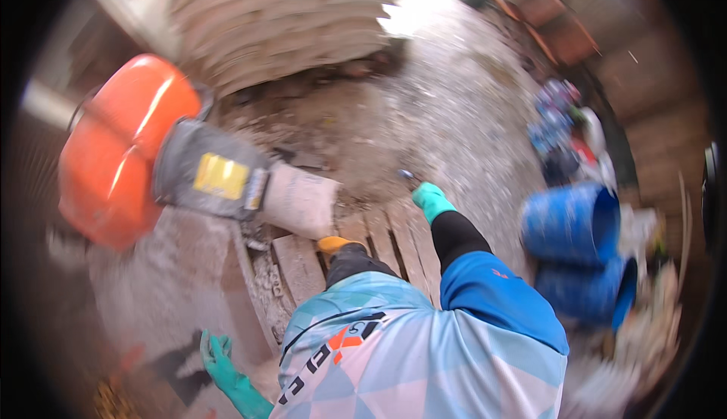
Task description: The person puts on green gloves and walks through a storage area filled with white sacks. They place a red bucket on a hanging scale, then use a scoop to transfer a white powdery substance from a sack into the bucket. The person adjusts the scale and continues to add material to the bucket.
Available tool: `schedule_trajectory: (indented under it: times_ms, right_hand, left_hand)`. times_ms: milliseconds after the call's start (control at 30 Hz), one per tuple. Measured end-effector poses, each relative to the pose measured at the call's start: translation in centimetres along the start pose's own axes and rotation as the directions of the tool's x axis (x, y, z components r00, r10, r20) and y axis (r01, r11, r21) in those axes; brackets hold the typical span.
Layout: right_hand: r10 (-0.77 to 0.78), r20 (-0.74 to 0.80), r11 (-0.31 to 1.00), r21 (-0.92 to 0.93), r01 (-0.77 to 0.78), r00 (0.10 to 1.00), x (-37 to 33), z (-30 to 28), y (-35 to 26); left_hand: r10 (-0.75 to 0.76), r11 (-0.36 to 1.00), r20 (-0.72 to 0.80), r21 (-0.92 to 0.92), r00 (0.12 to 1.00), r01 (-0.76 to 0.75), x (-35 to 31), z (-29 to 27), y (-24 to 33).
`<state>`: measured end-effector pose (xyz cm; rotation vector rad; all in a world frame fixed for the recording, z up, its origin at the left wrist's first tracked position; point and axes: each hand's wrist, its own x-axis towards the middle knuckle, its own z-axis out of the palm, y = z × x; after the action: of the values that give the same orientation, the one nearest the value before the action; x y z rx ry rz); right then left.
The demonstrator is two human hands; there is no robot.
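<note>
My left hand (217,356), in a teal glove, comes in at the lower left with its fingers spread and holds nothing. It hovers over dusty ground beside a wooden pallet (299,267). My right hand is out of view. Right in front of me a person in a light blue patterned jersey (424,351) bends forward. Their teal-gloved hand (432,199) reaches out over the pallet and holds a small blue-handled tool (407,176). A grey and white sack (242,184) with a yellow label lies at the mouth of an orange mixer drum (121,150).
A tall stack of pale sacks (288,18) stands at the back. Two blue barrels (572,222) lie at the right among clutter. Grey, gravelly ground (454,101) stretches behind the pallet. The picture is blurred.
</note>
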<state>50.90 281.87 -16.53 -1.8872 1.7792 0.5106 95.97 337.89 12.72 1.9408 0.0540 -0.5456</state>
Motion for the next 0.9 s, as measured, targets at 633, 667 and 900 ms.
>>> schedule_trajectory:
  times_ms: [633,667,900]
  right_hand:
    - [0.885,0.163,0.225,0.671,-0.706,0.437,-49.1,18.4,42.7]
    - [0.891,0.215,0.150,0.692,-0.706,0.400,-50.0,19.5,43.8]
    - [0.896,0.321,0.020,0.661,-0.750,0.308,-49.8,23.4,51.9]
  left_hand:
    - [0.130,0.963,0.867,0.004,0.481,-0.268,-12.0,36.9,2.9]
    - [0.143,0.959,0.880,-0.010,0.452,-0.283,-13.9,38.8,3.0]
    - [0.095,0.891,0.913,0.100,0.397,-0.442,-29.7,54.7,4.7]
